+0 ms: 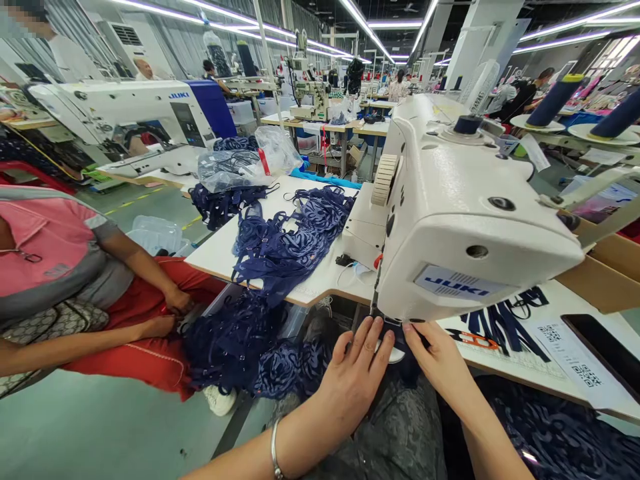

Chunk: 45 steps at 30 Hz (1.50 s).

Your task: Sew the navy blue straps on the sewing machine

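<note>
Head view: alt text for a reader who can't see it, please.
Both hands, left hand and right hand, press dark navy fabric under a white Juki sewing machine; navy straps heap on the white table, a seated co-worker beside it.

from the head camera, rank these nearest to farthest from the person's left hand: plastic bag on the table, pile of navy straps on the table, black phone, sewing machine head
1. Sewing machine head, just above the left hand.
2. Pile of navy straps, up and to the left on the table.
3. Black phone, far right at the table edge.
4. Plastic bag, at the far left end of the table.
</note>
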### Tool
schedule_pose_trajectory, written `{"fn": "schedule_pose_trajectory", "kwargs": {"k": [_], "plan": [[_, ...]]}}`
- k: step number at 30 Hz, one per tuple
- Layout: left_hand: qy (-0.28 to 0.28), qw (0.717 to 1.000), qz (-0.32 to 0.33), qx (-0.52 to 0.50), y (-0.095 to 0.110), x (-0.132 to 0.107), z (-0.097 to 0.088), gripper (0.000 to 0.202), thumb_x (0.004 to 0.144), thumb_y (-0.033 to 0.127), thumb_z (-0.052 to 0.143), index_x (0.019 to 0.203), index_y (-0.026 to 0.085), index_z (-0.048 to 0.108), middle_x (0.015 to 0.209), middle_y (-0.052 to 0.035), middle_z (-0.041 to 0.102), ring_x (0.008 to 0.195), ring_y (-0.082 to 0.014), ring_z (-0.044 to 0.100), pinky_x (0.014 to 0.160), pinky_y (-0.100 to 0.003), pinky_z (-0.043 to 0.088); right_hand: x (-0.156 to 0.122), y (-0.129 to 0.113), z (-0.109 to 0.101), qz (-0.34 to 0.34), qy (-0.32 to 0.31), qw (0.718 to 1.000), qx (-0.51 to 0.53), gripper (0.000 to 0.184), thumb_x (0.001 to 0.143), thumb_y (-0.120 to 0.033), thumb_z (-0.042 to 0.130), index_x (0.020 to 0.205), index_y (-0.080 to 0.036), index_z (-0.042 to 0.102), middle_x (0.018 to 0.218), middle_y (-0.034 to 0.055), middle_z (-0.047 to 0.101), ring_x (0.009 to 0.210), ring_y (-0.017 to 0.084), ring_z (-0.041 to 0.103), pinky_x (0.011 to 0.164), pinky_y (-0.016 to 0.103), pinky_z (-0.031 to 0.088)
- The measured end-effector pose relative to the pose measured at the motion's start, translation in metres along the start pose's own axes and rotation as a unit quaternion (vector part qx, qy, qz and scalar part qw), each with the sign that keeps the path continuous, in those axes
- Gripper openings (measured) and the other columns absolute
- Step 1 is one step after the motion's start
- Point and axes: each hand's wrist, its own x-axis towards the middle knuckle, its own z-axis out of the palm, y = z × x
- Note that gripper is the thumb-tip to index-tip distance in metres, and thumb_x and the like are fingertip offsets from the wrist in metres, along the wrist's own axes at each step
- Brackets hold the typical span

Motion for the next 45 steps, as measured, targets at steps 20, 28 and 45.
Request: {"fn": "schedule_pose_trajectory", "kwargs": {"k": [20,28,45], "plan": [[0.016,1.0,-0.021,-0.014,0.003,0.001,0.0,0.041,0.098,0.026,0.045,0.138,0.021,0.049,0.147,-0.0078,0.046,0.135,-0.0231,0.039,0.104,-0.039,0.029,-0.02,0.032,0.025,0.084,0.072,0.985,0.135,0.031,0.096,-0.046,0.046,0.111,-0.02,0.05,0.082,0.0015,0.058,0.075,0.018,0.057,0.071,0.028,0.048],[0.05,0.998,-0.024,-0.031,0.006,0.007,0.001,0.038,0.097,0.032,0.05,0.133,0.02,0.053,0.142,-0.0079,0.052,0.131,-0.0227,0.045,0.103,-0.039,0.029,-0.047,0.077,0.027,0.078,-0.044,0.995,0.052,0.033,0.093,-0.05,0.048,0.092,-0.022,0.065,0.091,0.0074,0.068,0.092,0.027,0.063,0.085,0.04,0.049],[0.147,0.98,-0.129,-0.019,-0.078,-0.001,-0.007,0.023,0.092,0.011,0.046,0.109,0.017,0.06,0.108,-0.011,0.068,0.107,-0.0219,0.061,0.093,-0.038,0.037,-0.01,-0.022,0.004,-0.139,0.042,0.969,-0.2,0.032,0.1,-0.025,0.038,0.078,-0.018,0.06,0.075,0.0087,0.062,0.073,0.025,0.055,0.073,0.04,0.042]]}}
